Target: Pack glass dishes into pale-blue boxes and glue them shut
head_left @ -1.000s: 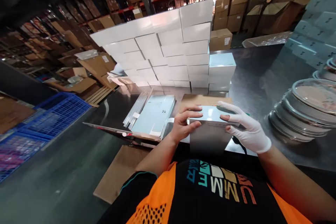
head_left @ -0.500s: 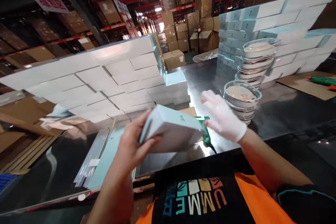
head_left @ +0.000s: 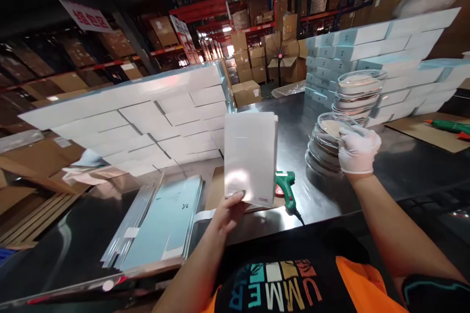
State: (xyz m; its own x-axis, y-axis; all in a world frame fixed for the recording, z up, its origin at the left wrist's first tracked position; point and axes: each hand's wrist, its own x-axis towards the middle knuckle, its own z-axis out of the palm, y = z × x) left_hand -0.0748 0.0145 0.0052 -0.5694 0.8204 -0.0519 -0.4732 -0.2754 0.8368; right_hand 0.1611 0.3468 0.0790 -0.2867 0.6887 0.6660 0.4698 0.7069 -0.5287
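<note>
My bare left hand [head_left: 230,211] grips the lower edge of a pale box [head_left: 249,156], thumb on its white face. The box is held up, its broad face towards me. My right hand [head_left: 359,149], in a white glove, closes on the rim of the top round clear dish [head_left: 332,126] in the nearer stack. That dish has a pale disc in it; my fingertips are partly hidden behind the rim. Just right of the box, a green glue gun [head_left: 288,190] lies on the metal table [head_left: 312,210].
Walls of stacked white boxes [head_left: 147,122] stand left and right [head_left: 400,54]. Behind the nearer dishes rises a second dish stack [head_left: 358,93]. Flat light-blue sheets [head_left: 165,225] and clear strips [head_left: 128,225] lie at left. Another green tool [head_left: 446,126] rests on cardboard at right.
My left hand has turned the box from a tilted position to upright, white face towards me. My right hand has moved right from open air and taken hold of the top dish's rim.
</note>
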